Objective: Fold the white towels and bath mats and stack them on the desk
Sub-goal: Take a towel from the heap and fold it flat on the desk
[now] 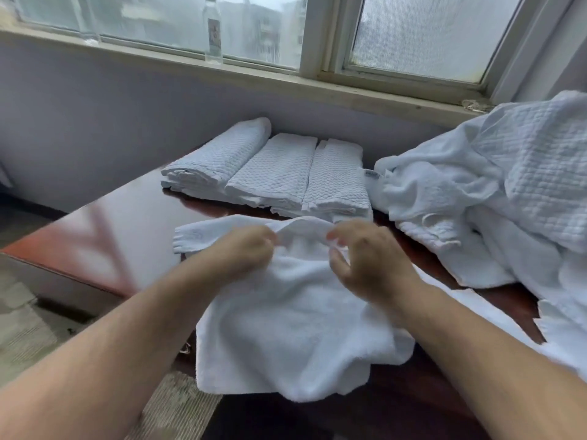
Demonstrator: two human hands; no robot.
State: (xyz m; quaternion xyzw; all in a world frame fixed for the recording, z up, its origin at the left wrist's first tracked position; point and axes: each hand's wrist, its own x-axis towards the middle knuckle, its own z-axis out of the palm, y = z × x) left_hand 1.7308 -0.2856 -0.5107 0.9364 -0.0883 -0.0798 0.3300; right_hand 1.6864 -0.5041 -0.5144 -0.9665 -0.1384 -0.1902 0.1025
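Desk (133,211), glossy, under window (422,36); left hand (251,252), right hand (371,265), fingers clenched on towel (295,328).

Rumpled white towel (295,328) on desk (143,214) — folded mats (270,173) behind, unfolded heap (476,185) right.

Terry towel (295,328), glossy wood desk (133,217)

A clear glass bottle (213,30) with a pale label stands upright on the sill (254,79), against the window (260,27). Through the left panes, blurred buildings show. The right pane (425,33) is frosted. A second clear vessel (87,23) sits farther left on the sill, too blurred to name. Below runs a pale lilac wall (95,122). Ribbed beige carpet (25,338) covers the floor.
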